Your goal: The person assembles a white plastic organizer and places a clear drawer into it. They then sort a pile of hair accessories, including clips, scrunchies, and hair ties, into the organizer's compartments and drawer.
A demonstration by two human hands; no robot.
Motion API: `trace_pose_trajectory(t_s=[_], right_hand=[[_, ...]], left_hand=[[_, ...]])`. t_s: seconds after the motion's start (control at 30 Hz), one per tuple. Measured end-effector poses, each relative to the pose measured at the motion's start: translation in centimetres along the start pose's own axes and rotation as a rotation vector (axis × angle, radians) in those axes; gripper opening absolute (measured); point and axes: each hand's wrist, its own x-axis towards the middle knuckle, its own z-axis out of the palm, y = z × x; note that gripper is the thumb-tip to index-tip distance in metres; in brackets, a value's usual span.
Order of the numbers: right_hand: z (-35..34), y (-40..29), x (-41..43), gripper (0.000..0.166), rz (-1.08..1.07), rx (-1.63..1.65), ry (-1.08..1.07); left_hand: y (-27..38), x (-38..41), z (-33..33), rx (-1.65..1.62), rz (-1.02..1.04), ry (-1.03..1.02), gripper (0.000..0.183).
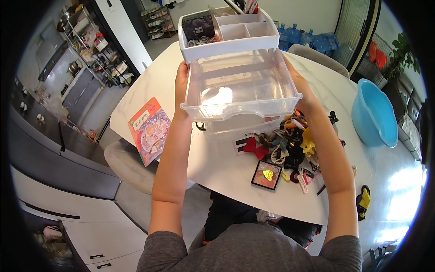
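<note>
A plastic desktop organizer with a white top tray and clear drawers stands in front of me. Its upper drawer juts out towards me and looks bare inside. My left hand grips the organizer's left side, and my right hand grips its right side; the fingers of both are largely hidden behind the plastic. Whether its base touches the table cannot be told. In the tray are a dark printed box, hair ties and upright pens. Below my right hand lies a heap of hair accessories.
On the white marbled table are a red bow, a makeup palette and a book overhanging the left edge. A blue basin is at the right. Chairs stand around; water jugs line the back.
</note>
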Motion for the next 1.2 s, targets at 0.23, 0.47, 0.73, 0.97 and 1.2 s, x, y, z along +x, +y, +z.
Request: trace_pose_trajectory(t_s=[0.23, 0.47, 0.73, 0.97, 1.2], right_hand=[[-0.2, 1.3, 1.0, 0.064, -0.067, -0.181, 0.030], [-1.4, 1.4, 1.8, 0.063, -0.050, -0.212, -0.010], [0.2, 0.5, 2.0, 0.058, -0.016, -0.269, 0.103], [-1.5, 3.3, 4.4, 0.043, -0.142, -0.217, 0.125], [-1.5, 3.6, 4.4, 0.040, -0.159, -0.270, 0.157]], left_hand=[[-1.9, 0.6, -2.0, -0.049, -0.032, 0.000, 0.053], [-1.6, 0.3, -2.0, -0.022, -0.063, -0.039, 0.056], [-3.2, 1.0, -3.1, -0.129, -0.034, -0.111, 0.062], [-2.1, -0.3, -1.7, -0.193, -0.038, -0.053, 0.059], [0.2, -0.5, -0.4, -0.068, -0.080, 0.022, 0.036]])
